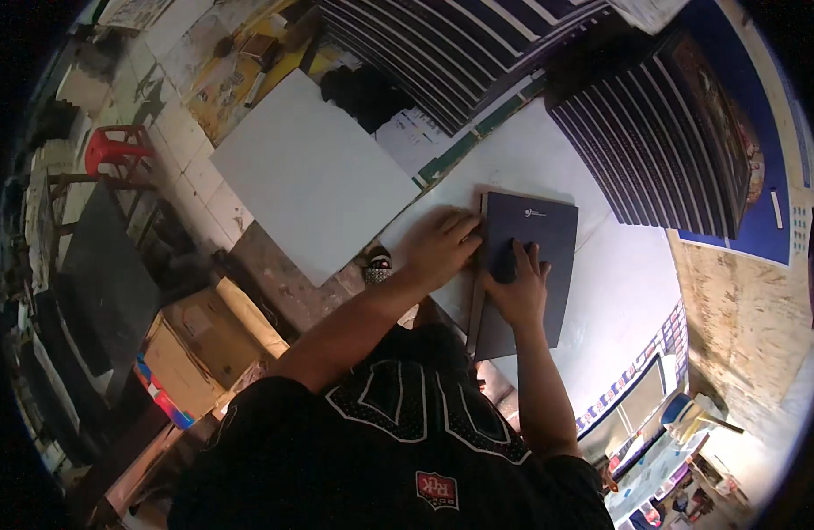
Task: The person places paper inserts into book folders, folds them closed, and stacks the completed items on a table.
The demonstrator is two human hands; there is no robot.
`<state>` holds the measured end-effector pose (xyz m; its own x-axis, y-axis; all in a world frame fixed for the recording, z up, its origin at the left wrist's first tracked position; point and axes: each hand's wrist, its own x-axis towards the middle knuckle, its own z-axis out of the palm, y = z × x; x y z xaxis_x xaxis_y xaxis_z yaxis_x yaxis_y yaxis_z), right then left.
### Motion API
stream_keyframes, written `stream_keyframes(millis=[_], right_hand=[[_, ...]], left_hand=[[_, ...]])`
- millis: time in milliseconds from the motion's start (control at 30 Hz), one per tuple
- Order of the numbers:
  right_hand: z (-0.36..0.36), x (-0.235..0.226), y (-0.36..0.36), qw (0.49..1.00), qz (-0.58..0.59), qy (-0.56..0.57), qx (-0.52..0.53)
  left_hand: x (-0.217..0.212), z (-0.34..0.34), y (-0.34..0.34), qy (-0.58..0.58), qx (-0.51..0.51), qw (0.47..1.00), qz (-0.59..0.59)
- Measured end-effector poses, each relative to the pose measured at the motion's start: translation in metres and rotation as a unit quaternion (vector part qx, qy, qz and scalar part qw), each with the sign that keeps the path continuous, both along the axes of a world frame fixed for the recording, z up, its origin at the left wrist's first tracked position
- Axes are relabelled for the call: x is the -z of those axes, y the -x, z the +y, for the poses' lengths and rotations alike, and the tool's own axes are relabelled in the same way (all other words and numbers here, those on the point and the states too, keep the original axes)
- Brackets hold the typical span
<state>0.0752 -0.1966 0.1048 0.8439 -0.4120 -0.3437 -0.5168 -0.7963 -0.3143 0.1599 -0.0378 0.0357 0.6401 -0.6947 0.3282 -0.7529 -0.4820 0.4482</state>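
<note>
A dark blue hardcover book [548,231] lies on the white tabletop just in front of me. My right hand [524,287] rests on its cover, fingers spread, with the thumb toward the left edge. At that same left edge is my left hand [442,252], its outstretched fingers bent against the book's side; its thumb is hidden. A small light mark shows near the cover's upper edge.
Beyond the book rises a tall stack of dark books [442,62], with another stack [659,146] at the right. A large white board [314,172] lies to the left. Cardboard boxes [204,331] and a red stool [117,150] stand further left. A white-handled brush-like tool [685,417] sits in a container at lower right.
</note>
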Motion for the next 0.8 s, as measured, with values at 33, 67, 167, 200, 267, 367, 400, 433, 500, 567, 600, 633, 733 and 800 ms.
stream_keyframes(millis=[33, 67, 167, 200, 267, 367, 400, 433, 500, 567, 600, 633, 733, 800], right_hand=[[0.002, 0.003, 0.0, 1.0, 0.004, 0.0, -0.003], [0.003, 0.006, 0.0, 1.0, 0.003, 0.007, -0.005], [0.006, 0.012, 0.0, 0.999, 0.006, 0.034, -0.008], [0.007, 0.014, -0.001, 0.999, 0.006, 0.051, -0.01], [0.008, 0.017, -0.001, 0.998, 0.002, 0.063, -0.013], [0.009, 0.019, -0.002, 0.997, -0.001, 0.076, -0.015], [0.009, 0.019, -0.003, 0.996, -0.004, 0.088, -0.017], [0.009, 0.019, -0.002, 0.997, -0.003, 0.081, -0.018], [0.008, 0.02, 0.0, 0.994, -0.015, 0.099, -0.036], [0.006, 0.021, 0.004, 0.995, 0.0, 0.095, -0.034], [0.004, 0.022, 0.006, 0.994, -0.029, 0.098, -0.045], [0.004, 0.023, 0.008, 0.995, -0.003, 0.095, -0.033], [0.005, 0.028, 0.009, 0.994, -0.026, 0.098, -0.041], [0.01, 0.029, 0.008, 0.988, -0.01, 0.151, -0.043]], left_hand=[[-0.001, 0.0, 0.001, 0.005, -0.013, 1.0, -0.004], [-0.002, 0.001, 0.002, 0.007, -0.013, 1.0, -0.001], [-0.002, 0.003, 0.001, 0.026, 0.002, 0.998, 0.052], [0.0, 0.003, 0.0, 0.017, 0.003, 0.997, 0.073], [0.003, 0.002, -0.002, 0.007, 0.005, 0.996, 0.093], [0.007, 0.0, -0.003, 0.012, -0.003, 0.992, 0.126], [0.007, -0.001, -0.004, 0.018, -0.011, 0.991, 0.13], [0.008, -0.001, -0.004, 0.024, -0.02, 0.99, 0.137], [0.009, -0.001, -0.005, 0.022, -0.017, 0.992, 0.125], [0.008, 0.0, -0.006, 0.017, -0.011, 0.992, 0.121], [0.008, 0.001, -0.006, 0.038, -0.024, 0.992, 0.122], [0.006, 0.001, -0.005, 0.049, -0.027, 0.99, 0.129], [-0.007, 0.003, -0.002, 0.041, -0.006, 0.983, 0.181], [-0.027, 0.008, 0.0, -0.003, 0.005, 0.981, 0.194]])
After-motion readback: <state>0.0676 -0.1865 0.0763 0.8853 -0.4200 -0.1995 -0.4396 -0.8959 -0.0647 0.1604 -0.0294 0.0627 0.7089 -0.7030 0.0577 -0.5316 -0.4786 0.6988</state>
